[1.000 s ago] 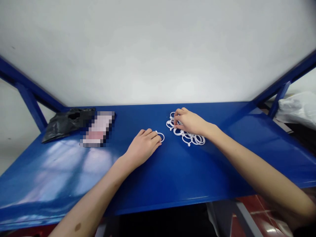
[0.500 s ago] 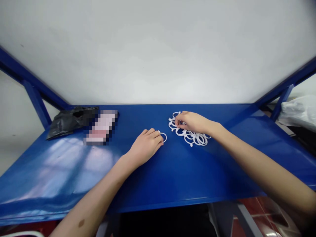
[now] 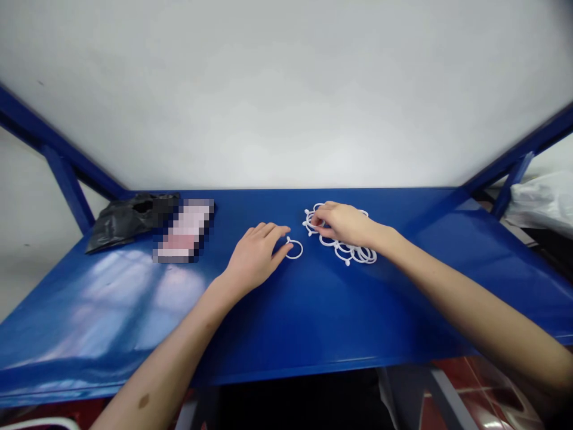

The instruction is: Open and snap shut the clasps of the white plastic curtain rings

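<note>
Lying at the parted fingertips of the left hand (image 3: pixel 254 255), one ring (image 3: pixel 294 258) sits apart, presumably against tangling; right hand (image 3: pixel 344 223) curls over piled rings (image 3: pixel 358 253), its grip hidden.

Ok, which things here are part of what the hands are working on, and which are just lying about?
Being worked on:
- single white ring, at the open left hand
- pile of white rings, under the right hand

Just lying about:
- black plastic bag, far left
- pixelated pinkish item, too obscured to identify
- whitish plastic, right edge
</note>
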### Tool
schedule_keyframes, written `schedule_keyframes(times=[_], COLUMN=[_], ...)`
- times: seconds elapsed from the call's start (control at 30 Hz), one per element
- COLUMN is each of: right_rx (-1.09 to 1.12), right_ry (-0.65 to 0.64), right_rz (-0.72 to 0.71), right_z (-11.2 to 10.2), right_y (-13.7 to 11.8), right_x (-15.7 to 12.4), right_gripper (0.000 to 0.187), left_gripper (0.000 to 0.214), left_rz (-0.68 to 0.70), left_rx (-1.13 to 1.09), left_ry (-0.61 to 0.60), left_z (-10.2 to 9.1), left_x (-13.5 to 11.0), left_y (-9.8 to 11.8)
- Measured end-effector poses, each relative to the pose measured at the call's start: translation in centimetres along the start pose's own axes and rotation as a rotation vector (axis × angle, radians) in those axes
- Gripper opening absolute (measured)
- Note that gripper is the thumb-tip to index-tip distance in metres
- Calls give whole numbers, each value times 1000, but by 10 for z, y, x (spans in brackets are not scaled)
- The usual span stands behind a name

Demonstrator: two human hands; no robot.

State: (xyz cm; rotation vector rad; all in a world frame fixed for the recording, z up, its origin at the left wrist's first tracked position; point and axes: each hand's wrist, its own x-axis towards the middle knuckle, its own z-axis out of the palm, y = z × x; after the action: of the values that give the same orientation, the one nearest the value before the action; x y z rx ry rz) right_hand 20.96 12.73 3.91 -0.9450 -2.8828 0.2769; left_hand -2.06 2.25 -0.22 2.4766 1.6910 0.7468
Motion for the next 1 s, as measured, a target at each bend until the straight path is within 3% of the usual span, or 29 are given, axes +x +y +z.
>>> schedule_keyframes(times=[0.1,0.17,0.27,0.37,0.73,0.87,1.0], right_rx=[44,64,49,17,84,-33,-126], right_ry=[72,103,132,159,309,341,315], right_rz=[-139,-219,-289,-315,-304,-239,-120], right_z=[2,7,19,30,50,58,58], right_y=[-22,-35,-46,-47,-48,-52,-60], right_x=[-9,-17,-28,-34,-40,-35,-24], right_gripper=[9,13,17,20,22,26,25], left_gripper=[56,65,39,19,14,18,20], left_rz=[-58,-48,-24,0,-38,-86,-66], left_rx=[-217,-352,-449,-469,-469,-433,-234], left_ry=[14,-23,-84,-72,-55,17,130], left_z=[1,1,0,-3,-6,2,1], left_x=[1,2,3,4,7,8,6], left_y=[-5,-6,-6,-4,-8,-12,-18])
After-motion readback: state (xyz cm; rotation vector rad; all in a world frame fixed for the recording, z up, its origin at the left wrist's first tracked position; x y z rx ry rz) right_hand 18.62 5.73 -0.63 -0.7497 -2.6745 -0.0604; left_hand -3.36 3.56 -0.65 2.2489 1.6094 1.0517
